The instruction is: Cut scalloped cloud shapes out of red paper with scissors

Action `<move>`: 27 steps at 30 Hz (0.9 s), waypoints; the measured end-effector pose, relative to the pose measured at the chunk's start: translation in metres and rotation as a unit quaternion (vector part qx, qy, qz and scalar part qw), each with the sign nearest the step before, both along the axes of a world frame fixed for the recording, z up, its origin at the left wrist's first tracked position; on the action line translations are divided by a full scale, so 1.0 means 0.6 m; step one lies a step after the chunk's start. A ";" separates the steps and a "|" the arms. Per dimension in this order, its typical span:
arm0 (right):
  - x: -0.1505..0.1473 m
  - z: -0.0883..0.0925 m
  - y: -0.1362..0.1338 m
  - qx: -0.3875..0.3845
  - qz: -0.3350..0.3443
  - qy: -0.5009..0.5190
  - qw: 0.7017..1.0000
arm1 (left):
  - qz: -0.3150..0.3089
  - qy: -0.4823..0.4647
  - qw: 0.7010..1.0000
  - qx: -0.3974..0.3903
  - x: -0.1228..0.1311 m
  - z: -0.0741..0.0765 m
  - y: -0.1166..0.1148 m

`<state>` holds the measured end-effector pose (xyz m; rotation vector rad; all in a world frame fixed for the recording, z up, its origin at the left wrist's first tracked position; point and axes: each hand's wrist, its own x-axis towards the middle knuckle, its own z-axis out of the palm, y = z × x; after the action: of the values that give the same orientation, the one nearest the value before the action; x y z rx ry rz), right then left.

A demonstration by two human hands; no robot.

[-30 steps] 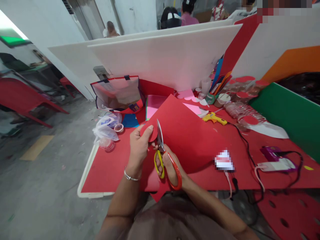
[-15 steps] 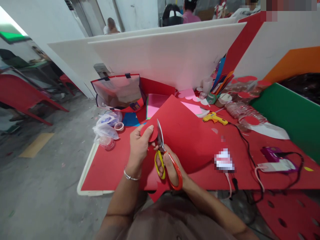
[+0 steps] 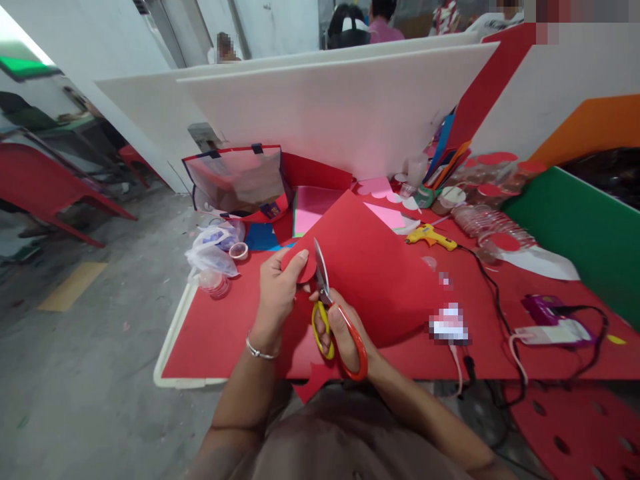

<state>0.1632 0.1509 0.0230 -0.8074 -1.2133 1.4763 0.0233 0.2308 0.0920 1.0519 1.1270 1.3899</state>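
My left hand [image 3: 277,290] pinches a rounded piece of red paper [image 3: 306,270], thumb on top. In my right hand [image 3: 345,327] is a pair of scissors [image 3: 359,347] with one orange-red and one yellow handle loop. Their blades point away from me, along the edge of the rounded piece. Beyond the blades spreads a large red paper sheet [image 3: 375,267], tilted over the table. Whether the rounded piece is still joined to it, I cannot tell. A jagged red scrap [image 3: 311,383] hangs at the table's front edge, below my hands.
The red-topped table [image 3: 215,340] holds a yellow glue gun [image 3: 431,237] with a black cord, stacked clear lids [image 3: 493,223], a plastic bag [image 3: 213,247] and a carrier bag [image 3: 235,180]. A green board [image 3: 575,233] stands right; a white partition [image 3: 330,113] rises behind.
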 end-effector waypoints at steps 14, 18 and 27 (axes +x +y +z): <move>0.012 0.002 -0.006 -0.020 0.000 -0.012 1.000 | 0.001 -0.025 1.000 -0.006 0.013 0.015 -0.006; 0.017 0.002 -0.006 -0.009 0.003 -0.013 1.000 | 0.000 -0.010 1.000 0.001 0.011 0.012 -0.006; 0.026 -0.001 -0.008 -0.001 0.008 -0.034 0.999 | 0.001 0.014 1.000 0.006 0.005 0.003 -0.005</move>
<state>0.1790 0.1462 0.0226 -0.8568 -1.2705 1.4734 0.0263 0.2280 0.0939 1.0820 1.1423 1.3876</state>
